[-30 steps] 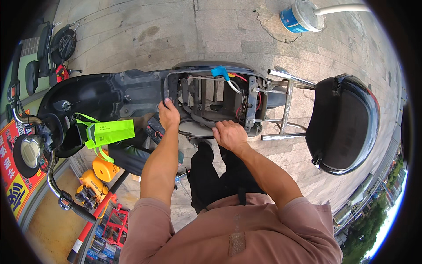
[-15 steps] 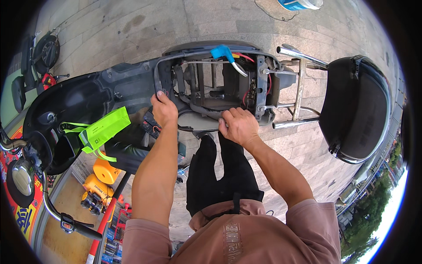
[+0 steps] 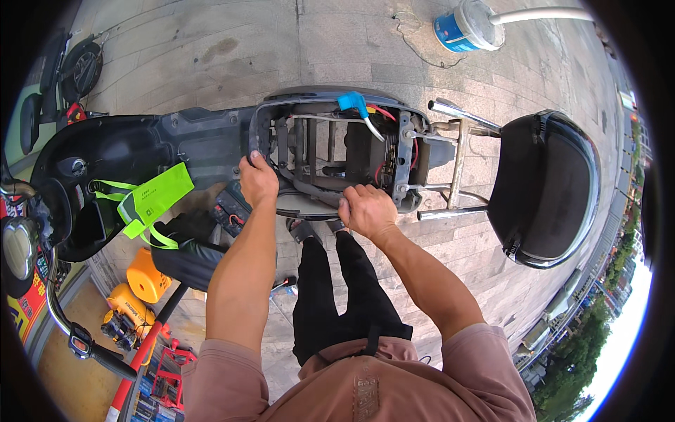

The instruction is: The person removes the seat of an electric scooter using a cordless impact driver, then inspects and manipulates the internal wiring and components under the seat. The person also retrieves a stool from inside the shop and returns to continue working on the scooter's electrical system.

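Observation:
My left hand (image 3: pixel 259 179) grips the front rim of the scooter's open seat compartment (image 3: pixel 276 105), fingers curled over its edge. To its right, my right hand (image 3: pixel 365 209) is closed on the compartment's near rim. Inside are a metal frame (image 3: pixel 313 141), red wires and a blue plug (image 3: pixel 351 102) on a white cable lying over the top. The black floorboard (image 3: pixel 211 141) extends left, with a bright green bag (image 3: pixel 155 197) hanging near the front. A dark battery-like block (image 3: pixel 232 207) lies beside my left forearm.
A black top box (image 3: pixel 541 186) sits on the chrome rear rack (image 3: pixel 460 169). A blue-and-white bucket (image 3: pixel 453 32) with a pole stands at the back. Another two-wheeler (image 3: pixel 81 70) is at the upper left. Yellow containers (image 3: pixel 144 274) and red racks (image 3: pixel 169 373) are at the lower left.
Both hands keep their grip as the view shifts a little. The compartment's front rim and my left hand appear slightly further left, and more of my feet shows.

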A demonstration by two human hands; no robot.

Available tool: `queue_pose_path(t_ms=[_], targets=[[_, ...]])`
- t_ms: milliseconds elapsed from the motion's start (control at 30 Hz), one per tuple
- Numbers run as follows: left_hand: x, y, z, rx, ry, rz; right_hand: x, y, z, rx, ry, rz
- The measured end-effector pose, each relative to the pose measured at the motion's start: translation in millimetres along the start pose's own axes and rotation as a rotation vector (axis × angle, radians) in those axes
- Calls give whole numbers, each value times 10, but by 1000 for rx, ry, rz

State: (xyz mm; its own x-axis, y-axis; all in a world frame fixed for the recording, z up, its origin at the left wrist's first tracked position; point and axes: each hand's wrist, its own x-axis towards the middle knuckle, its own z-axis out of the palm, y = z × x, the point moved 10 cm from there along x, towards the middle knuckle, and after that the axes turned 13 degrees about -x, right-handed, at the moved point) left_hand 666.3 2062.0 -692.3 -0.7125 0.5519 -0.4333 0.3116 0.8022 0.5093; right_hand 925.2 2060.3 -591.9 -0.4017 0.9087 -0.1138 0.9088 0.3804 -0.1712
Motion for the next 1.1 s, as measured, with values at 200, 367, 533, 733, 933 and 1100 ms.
queue_pose_path(t_ms=[200,367,533,733,933,1100], targets=[[-12,-39,32,-81,-52,-61,-33,6,77,-40,-16,-5],[-81,-392,-244,-763,124,69,-2,-37,168,-125,-187,21],[-1593,-2729,-449,-778,47,-405,-25,-85,150,-242,-211,-5],[-5455,-5814,-1298,-517,375,-922,85,77,392,-306,-150,-40],[-9298,-6525,-620,-1295,1303,-1359,106,-164,518,-650,68,-71],[-10396,-5675,1084,-1695,1440,-1730,-1395,-1940,1112,-624,132,-387]])
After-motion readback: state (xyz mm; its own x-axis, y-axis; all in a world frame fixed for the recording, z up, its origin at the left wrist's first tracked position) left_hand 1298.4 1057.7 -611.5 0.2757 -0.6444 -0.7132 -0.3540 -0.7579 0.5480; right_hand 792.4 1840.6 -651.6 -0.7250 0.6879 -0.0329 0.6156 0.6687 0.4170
